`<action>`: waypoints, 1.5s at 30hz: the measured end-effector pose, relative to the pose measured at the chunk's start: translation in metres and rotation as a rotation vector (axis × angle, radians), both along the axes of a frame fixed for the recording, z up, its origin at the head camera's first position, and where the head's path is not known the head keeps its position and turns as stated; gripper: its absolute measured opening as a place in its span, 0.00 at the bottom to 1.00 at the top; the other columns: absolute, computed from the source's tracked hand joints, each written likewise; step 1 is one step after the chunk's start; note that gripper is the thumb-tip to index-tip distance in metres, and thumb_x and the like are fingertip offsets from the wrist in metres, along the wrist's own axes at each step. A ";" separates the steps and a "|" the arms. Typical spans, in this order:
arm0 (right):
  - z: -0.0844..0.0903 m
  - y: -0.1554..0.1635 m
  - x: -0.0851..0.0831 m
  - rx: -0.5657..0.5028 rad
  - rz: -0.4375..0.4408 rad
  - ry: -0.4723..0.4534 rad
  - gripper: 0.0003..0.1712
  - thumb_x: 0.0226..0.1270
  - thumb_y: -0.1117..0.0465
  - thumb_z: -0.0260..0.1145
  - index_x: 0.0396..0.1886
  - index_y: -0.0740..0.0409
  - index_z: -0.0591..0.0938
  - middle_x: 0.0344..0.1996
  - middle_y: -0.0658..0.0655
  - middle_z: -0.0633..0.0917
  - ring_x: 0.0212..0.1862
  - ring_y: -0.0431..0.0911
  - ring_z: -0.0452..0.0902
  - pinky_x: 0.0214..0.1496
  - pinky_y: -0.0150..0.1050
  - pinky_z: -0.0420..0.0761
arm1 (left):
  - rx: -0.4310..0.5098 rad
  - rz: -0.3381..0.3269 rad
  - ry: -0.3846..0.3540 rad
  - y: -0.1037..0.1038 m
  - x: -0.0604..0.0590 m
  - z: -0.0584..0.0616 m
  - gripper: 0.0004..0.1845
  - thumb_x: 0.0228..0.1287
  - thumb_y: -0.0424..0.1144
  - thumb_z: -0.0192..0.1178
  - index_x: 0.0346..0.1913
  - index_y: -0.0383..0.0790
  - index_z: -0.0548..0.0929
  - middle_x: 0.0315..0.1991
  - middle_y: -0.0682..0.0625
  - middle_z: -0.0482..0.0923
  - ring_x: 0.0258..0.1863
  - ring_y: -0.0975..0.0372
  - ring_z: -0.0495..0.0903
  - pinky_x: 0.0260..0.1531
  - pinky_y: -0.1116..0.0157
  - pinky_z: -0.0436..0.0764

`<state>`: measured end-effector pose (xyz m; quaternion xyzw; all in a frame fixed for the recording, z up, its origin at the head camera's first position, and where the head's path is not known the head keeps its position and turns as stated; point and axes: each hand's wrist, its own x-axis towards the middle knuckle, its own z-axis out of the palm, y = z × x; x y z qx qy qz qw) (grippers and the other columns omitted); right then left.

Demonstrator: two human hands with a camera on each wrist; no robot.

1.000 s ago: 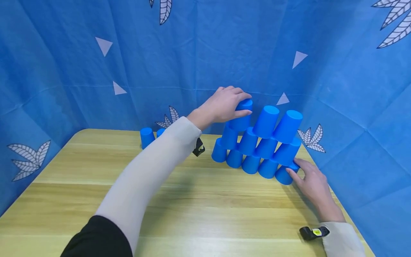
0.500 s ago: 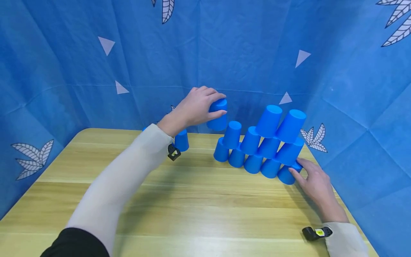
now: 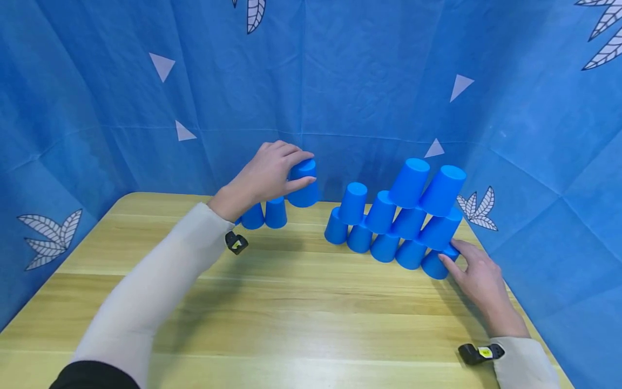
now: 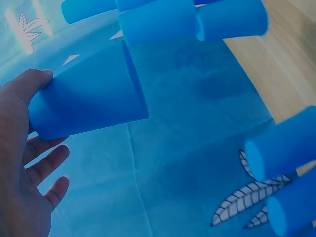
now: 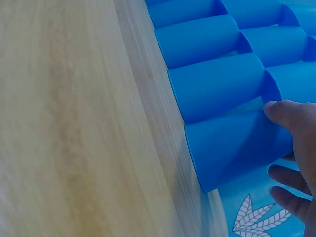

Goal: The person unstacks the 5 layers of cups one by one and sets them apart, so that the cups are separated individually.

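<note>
An upside-down blue plastic cup (image 3: 304, 192) hangs in the air near the back of the table; my left hand (image 3: 267, 172) grips it by its base end. In the left wrist view the thumb lies on one side of the cup (image 4: 94, 96) with fingers below. A stepped wall of upside-down blue cups (image 3: 384, 213) stands at the right, two cups on its top tier. My right hand (image 3: 478, 278) holds the bottom row's right-end cup (image 3: 433, 266) between thumb and fingers. In the right wrist view the thumb presses near the base of that cup (image 5: 242, 148).
A few more upside-down blue cups (image 3: 276, 213) stand on the wooden table (image 3: 301, 319) at back left, partly hidden by my left wrist. A blue patterned cloth (image 3: 243, 81) hangs behind the table and along its sides.
My left hand has lifted a cup off the left end of the wall's top tier and carried it leftward, toward the separate cups. My right hand has stayed at the end cup.
</note>
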<state>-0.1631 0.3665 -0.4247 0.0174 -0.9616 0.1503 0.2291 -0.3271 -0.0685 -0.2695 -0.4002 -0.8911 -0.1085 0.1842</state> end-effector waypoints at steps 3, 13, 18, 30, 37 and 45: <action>0.001 -0.001 0.000 0.000 0.002 -0.002 0.30 0.67 0.54 0.67 0.61 0.69 0.74 0.55 0.74 0.77 0.57 0.71 0.71 0.54 0.70 0.69 | -0.003 0.003 0.009 -0.010 0.001 -0.006 0.32 0.66 0.60 0.59 0.65 0.43 0.76 0.58 0.44 0.78 0.60 0.50 0.71 0.58 0.48 0.68; 0.002 -0.002 0.000 -0.007 -0.003 -0.019 0.31 0.68 0.53 0.66 0.62 0.69 0.73 0.56 0.74 0.76 0.57 0.72 0.70 0.54 0.71 0.68 | -0.005 0.060 0.001 -0.046 0.006 -0.021 0.31 0.65 0.59 0.61 0.64 0.43 0.77 0.57 0.43 0.78 0.60 0.48 0.71 0.57 0.45 0.68; 0.001 -0.002 0.000 -0.018 -0.010 -0.041 0.32 0.70 0.51 0.65 0.64 0.70 0.72 0.57 0.75 0.75 0.58 0.72 0.69 0.54 0.71 0.67 | 0.006 0.086 -0.002 -0.065 0.007 -0.031 0.30 0.64 0.58 0.62 0.63 0.43 0.78 0.57 0.43 0.78 0.60 0.48 0.71 0.56 0.44 0.67; 0.000 -0.001 0.000 -0.019 -0.004 -0.036 0.32 0.70 0.51 0.64 0.64 0.70 0.72 0.57 0.74 0.75 0.58 0.72 0.68 0.55 0.71 0.67 | 0.006 0.222 -0.067 -0.122 0.006 -0.062 0.29 0.65 0.55 0.63 0.61 0.40 0.79 0.57 0.39 0.77 0.60 0.43 0.70 0.55 0.42 0.66; 0.002 -0.002 -0.001 -0.015 -0.005 -0.014 0.31 0.69 0.53 0.66 0.62 0.71 0.73 0.56 0.74 0.76 0.58 0.71 0.69 0.55 0.70 0.68 | -0.019 0.323 -0.146 -0.154 0.004 -0.077 0.30 0.66 0.56 0.60 0.62 0.38 0.77 0.59 0.36 0.75 0.60 0.41 0.68 0.54 0.40 0.65; 0.001 -0.003 -0.001 -0.026 -0.014 -0.041 0.32 0.69 0.52 0.65 0.64 0.70 0.72 0.57 0.74 0.75 0.59 0.72 0.68 0.55 0.71 0.66 | -0.007 0.403 -0.210 -0.185 -0.007 -0.096 0.30 0.68 0.53 0.59 0.63 0.34 0.75 0.60 0.32 0.72 0.61 0.37 0.66 0.55 0.37 0.64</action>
